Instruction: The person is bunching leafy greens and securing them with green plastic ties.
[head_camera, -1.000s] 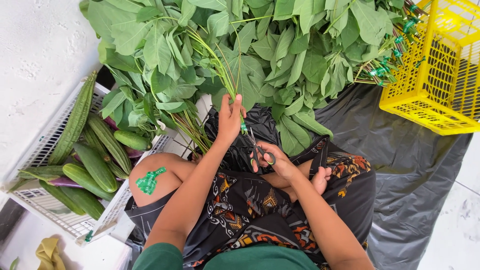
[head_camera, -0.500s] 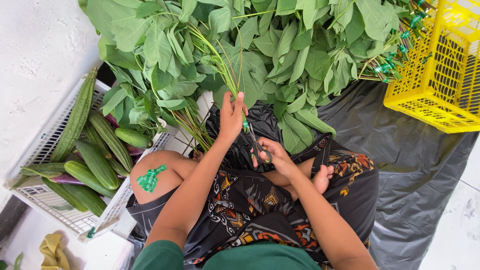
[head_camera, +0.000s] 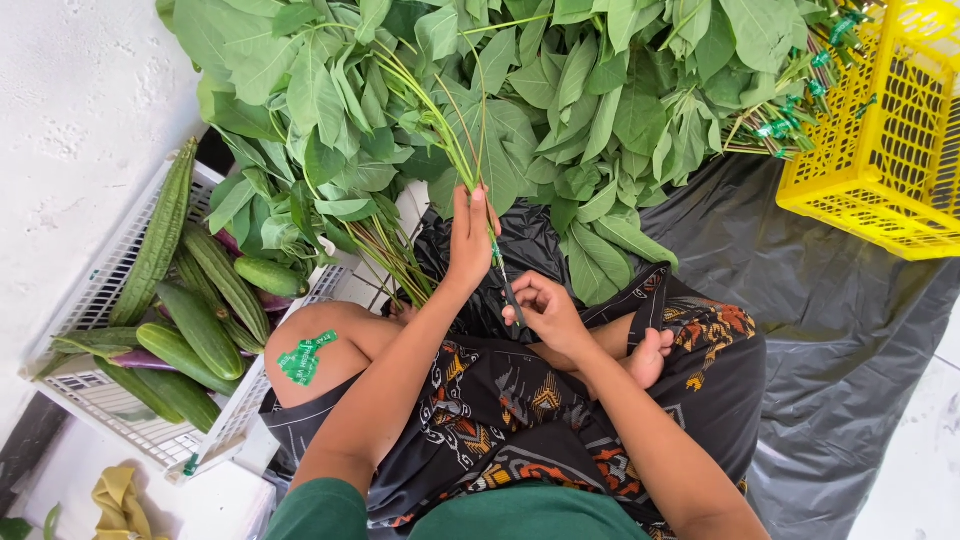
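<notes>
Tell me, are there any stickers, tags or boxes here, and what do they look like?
Green tape pieces: stuck on the person's left knee, crumpled strips.
Green ties: around bundled stems, beside the yellow crate.
Yellow crate: top right, slotted plastic.
White crate: left, holding green gourds.

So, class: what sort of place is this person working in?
Probably a floor spot where produce is sorted: a heap of leafy greens on a black plastic sheet, a white crate of gourds, a yellow crate.

two hands (head_camera: 470, 235), one yellow crate (head_camera: 880, 150), one white crate (head_camera: 110, 290)
</notes>
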